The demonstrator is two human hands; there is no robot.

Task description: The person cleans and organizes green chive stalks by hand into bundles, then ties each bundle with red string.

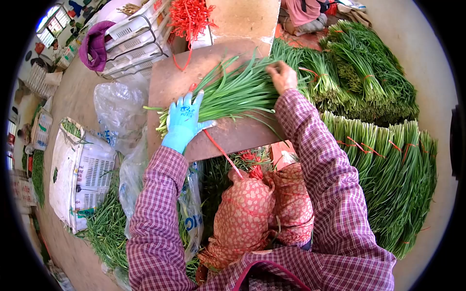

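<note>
Just below the board [242,136]: patterned cloth [247,208] over the knees. Loose green leaves [238,92] lie across board; left hand [183,116], blue-gloved, fingers spread, flat over stem end. Right hand [282,77] at leaf side, fingers curled, blurred; grip can't be told. Tied bundles [388,165] right of board, red ties [188,19] beyond it.

The leaves [247,89] are deep green, paling towards whitish stems [161,123]; the glove [183,116] is light blue with darker blue print; the sleeves [158,194] are purple and white check. The trousers [247,211] are red-pink with a cream heart-like pattern; the board [225,136] is brown; the hanging ties [189,19] are bright red; the draped cloth [94,47] is purple
</note>
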